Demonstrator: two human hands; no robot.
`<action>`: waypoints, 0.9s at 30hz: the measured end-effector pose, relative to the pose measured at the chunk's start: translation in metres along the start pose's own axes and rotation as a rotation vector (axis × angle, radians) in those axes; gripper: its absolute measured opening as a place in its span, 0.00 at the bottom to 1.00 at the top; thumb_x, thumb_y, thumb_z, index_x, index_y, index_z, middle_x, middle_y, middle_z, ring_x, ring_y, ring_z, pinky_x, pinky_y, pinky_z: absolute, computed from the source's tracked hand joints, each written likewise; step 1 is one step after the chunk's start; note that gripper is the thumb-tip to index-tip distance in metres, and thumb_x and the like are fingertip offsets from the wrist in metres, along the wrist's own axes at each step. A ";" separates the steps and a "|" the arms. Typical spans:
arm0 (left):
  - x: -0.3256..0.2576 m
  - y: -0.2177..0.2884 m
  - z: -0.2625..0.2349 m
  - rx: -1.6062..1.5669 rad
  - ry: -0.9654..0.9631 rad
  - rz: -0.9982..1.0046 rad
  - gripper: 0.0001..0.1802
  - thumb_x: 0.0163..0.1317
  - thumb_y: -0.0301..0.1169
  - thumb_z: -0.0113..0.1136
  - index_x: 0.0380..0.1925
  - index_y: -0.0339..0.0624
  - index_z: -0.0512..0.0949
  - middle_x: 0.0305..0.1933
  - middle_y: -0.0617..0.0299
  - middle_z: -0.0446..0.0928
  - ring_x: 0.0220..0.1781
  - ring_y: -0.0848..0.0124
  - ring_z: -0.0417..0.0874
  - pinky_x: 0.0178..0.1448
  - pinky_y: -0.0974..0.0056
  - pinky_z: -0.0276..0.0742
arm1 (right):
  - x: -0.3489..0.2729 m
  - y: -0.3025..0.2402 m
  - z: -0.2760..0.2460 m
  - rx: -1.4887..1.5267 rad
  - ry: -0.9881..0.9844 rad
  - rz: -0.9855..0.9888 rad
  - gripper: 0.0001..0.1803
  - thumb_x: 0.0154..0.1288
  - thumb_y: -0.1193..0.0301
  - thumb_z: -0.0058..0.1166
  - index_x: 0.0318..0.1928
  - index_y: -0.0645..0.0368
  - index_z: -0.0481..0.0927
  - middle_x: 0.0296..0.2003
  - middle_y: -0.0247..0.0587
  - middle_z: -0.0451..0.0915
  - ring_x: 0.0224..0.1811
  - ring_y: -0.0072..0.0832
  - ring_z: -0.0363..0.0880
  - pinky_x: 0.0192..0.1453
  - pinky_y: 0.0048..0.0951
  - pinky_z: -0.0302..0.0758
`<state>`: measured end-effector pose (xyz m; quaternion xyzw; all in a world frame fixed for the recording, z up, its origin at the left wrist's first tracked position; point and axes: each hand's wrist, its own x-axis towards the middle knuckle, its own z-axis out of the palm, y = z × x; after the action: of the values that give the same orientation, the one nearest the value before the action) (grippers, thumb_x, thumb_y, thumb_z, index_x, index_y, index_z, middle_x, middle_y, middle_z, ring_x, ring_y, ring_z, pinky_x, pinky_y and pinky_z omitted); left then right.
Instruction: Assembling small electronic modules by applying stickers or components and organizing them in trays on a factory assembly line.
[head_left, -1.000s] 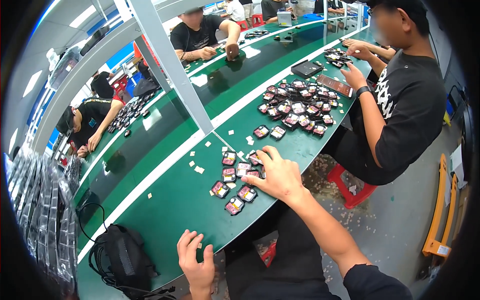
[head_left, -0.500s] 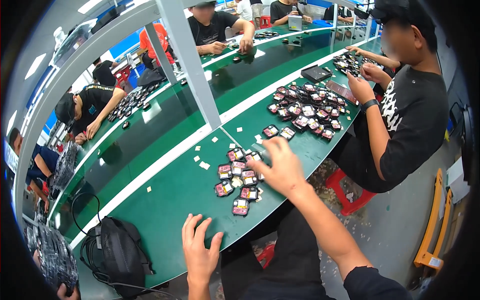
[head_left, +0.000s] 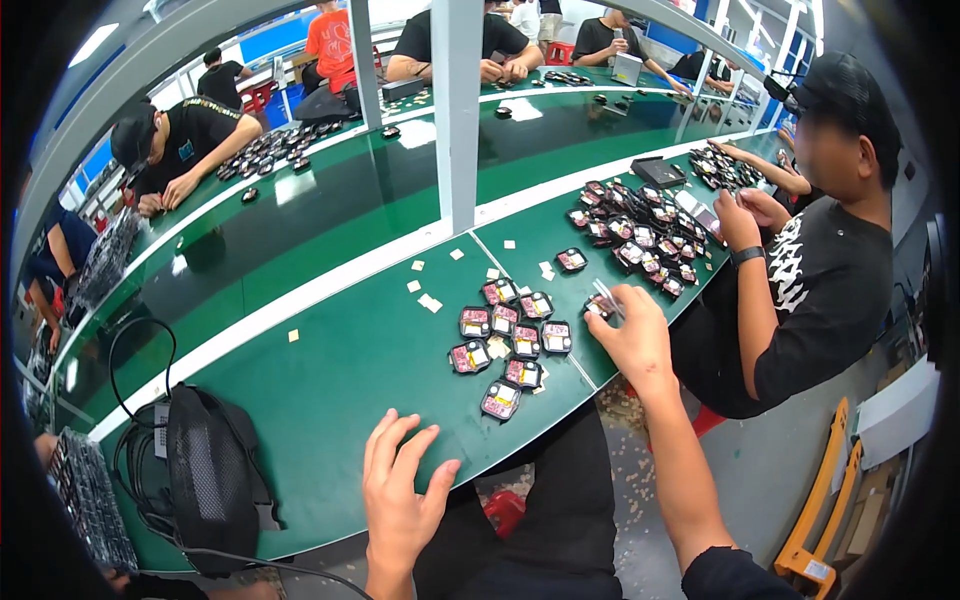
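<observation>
My right hand (head_left: 634,338) is closed around slim silvery tweezers (head_left: 608,300), pinched between thumb and fingers. Right at its fingertips lies a small black-cased unit (head_left: 597,308) with a pink and white face, partly covered by the hand. To the left of that, a loose cluster of similar black-cased units (head_left: 504,320) spreads over the green tabletop (head_left: 360,350). Another single unit (head_left: 571,260) rests just beyond my right hand. My left hand (head_left: 404,490) hovers by the near table edge, fingers apart and holding nothing.
A large heap of units (head_left: 640,230) lies to the right, near a black tray (head_left: 658,173) and a seated co-worker (head_left: 820,270). Small pale squares (head_left: 429,302) dot the table. A black mesh bag (head_left: 210,480) with cables sits left. A white post (head_left: 457,120) rises behind.
The view has turned slightly. My right hand has moved right, from the cluster to a single unit, which now lies closer to me. My left hand keeps its open pose.
</observation>
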<state>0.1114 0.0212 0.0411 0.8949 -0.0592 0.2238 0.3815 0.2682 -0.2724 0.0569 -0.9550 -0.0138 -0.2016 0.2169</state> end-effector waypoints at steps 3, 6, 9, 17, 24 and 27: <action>-0.005 -0.004 -0.003 -0.088 0.019 0.064 0.20 0.56 0.30 0.72 0.48 0.34 0.82 0.58 0.47 0.77 0.65 0.48 0.77 0.66 0.49 0.75 | -0.022 -0.028 -0.017 0.313 0.052 -0.081 0.20 0.54 0.71 0.71 0.47 0.63 0.80 0.43 0.46 0.81 0.44 0.41 0.84 0.47 0.40 0.82; -0.026 -0.002 -0.002 -0.522 0.011 -0.045 0.21 0.61 0.34 0.72 0.50 0.31 0.80 0.57 0.45 0.78 0.63 0.52 0.79 0.65 0.52 0.76 | -0.062 -0.071 -0.024 0.879 -0.198 -0.283 0.25 0.48 0.76 0.77 0.48 0.64 0.80 0.43 0.43 0.81 0.45 0.32 0.84 0.47 0.32 0.83; -0.036 0.018 0.002 -1.093 -0.072 -0.311 0.30 0.67 0.39 0.68 0.60 0.28 0.72 0.60 0.45 0.77 0.63 0.58 0.79 0.66 0.56 0.75 | -0.091 -0.099 -0.026 0.888 -0.425 -0.546 0.29 0.49 0.72 0.79 0.51 0.63 0.79 0.50 0.46 0.82 0.43 0.31 0.85 0.42 0.29 0.85; -0.050 -0.003 -0.002 -1.788 -0.202 -0.585 0.35 0.68 0.35 0.67 0.69 0.32 0.64 0.62 0.46 0.74 0.62 0.57 0.79 0.66 0.54 0.77 | -0.121 -0.115 0.008 0.963 -0.489 -0.592 0.34 0.49 0.64 0.80 0.54 0.61 0.77 0.50 0.47 0.82 0.38 0.31 0.86 0.34 0.26 0.85; -0.055 -0.008 -0.009 -1.715 -0.002 -0.486 0.38 0.63 0.32 0.72 0.70 0.38 0.64 0.56 0.41 0.78 0.59 0.55 0.82 0.60 0.56 0.82 | -0.121 -0.126 -0.010 0.794 -0.541 -0.478 0.23 0.59 0.67 0.72 0.53 0.62 0.82 0.40 0.44 0.79 0.33 0.30 0.83 0.33 0.28 0.82; -0.057 -0.015 -0.020 -1.708 -0.131 -0.592 0.37 0.62 0.28 0.72 0.67 0.37 0.64 0.56 0.43 0.79 0.56 0.57 0.84 0.56 0.60 0.83 | -0.115 -0.127 -0.012 0.836 -0.554 -0.468 0.21 0.60 0.71 0.71 0.53 0.64 0.83 0.39 0.44 0.80 0.34 0.28 0.83 0.35 0.27 0.81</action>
<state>0.0573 0.0426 0.0182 0.2968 0.0060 -0.0550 0.9533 0.1433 -0.1558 0.0740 -0.7763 -0.3611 0.0370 0.5154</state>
